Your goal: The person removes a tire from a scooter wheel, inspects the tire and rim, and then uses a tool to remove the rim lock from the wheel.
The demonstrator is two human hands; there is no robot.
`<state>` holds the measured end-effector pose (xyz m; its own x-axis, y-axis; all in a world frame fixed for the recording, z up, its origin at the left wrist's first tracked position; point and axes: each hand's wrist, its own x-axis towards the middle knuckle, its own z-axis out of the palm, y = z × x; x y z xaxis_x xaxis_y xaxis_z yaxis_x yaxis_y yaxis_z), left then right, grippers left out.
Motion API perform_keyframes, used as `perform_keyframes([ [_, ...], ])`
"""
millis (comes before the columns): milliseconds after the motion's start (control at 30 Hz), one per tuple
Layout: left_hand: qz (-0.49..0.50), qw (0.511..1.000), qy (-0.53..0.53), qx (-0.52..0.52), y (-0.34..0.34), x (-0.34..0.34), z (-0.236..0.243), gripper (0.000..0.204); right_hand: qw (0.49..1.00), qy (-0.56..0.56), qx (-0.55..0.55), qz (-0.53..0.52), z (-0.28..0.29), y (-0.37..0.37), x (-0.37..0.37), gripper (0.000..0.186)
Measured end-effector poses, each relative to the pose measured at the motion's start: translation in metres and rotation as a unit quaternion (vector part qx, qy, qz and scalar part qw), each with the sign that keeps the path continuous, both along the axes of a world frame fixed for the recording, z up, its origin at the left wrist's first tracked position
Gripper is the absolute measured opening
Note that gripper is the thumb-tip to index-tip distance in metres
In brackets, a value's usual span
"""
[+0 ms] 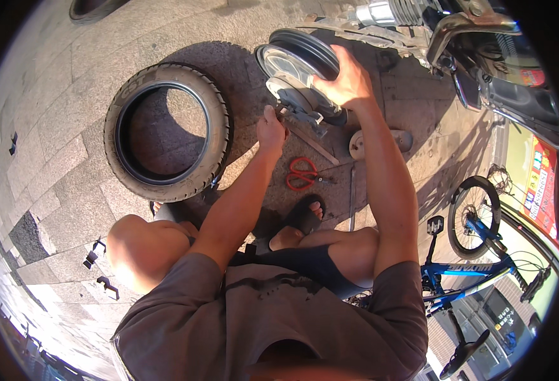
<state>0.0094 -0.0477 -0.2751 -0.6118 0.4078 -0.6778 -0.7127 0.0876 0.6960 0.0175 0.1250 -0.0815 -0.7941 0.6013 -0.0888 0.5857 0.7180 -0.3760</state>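
My right hand [348, 81] grips the upper right edge of a black wheel rim [305, 49], fingers over the rim and thumb toward its hub. The rim stands tilted on the pavement, its pale, dusty hub assembly [290, 92] facing me. Just below the hub, my left hand [271, 132] is closed, its thumb pointing up. Whatever it may hold is hidden by the fingers. A flat metal bar [314, 146] slants down to the right beside that hand. To the left lies a loose black tyre [220, 108] on its side, with pavement visible through its opening.
Red-handled scissors [301, 174] lie between my arms. Under my right forearm are a flat greyish part [357, 145] and a long thin rod [352, 200]. A dusty motorbike [413, 38] stands at upper right, a blue bicycle [464, 270] at right. Another tyre [92, 9] shows at top left.
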Motion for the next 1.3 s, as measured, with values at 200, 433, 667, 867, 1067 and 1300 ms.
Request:
perform_keyframes([
  [200,-0.085,0.983,-0.118,-0.115,-0.028,0.013,0.006,0.035,1.0,-0.005,-0.011,0.006,0.0,0.0,-0.004,0.077],
  [433,-0.226,0.897,0.231,-0.303,-0.071,0.034,-0.022,0.039,1.0,0.022,0.012,0.007,-0.007,0.002,0.0,0.073],
  [667,0.071,0.961,-0.224,0.149,-0.014,-0.007,0.041,0.031,1.0,0.025,0.004,0.014,-0.008,0.004,0.002,0.074],
  [867,0.109,0.955,-0.21,0.181,0.004,-0.003,0.034,0.018,0.999,0.034,0.008,0.009,-0.008,0.002,0.001,0.075],
  [1067,0.09,0.967,-0.171,0.168,0.009,-0.003,0.04,0.017,1.0,0.021,-0.007,-0.005,-0.006,0.001,0.003,0.075],
  [1300,0.084,0.982,-0.108,0.131,0.017,0.0,0.035,0.019,1.0,0.001,-0.013,-0.018,-0.002,-0.002,0.001,0.075],
])
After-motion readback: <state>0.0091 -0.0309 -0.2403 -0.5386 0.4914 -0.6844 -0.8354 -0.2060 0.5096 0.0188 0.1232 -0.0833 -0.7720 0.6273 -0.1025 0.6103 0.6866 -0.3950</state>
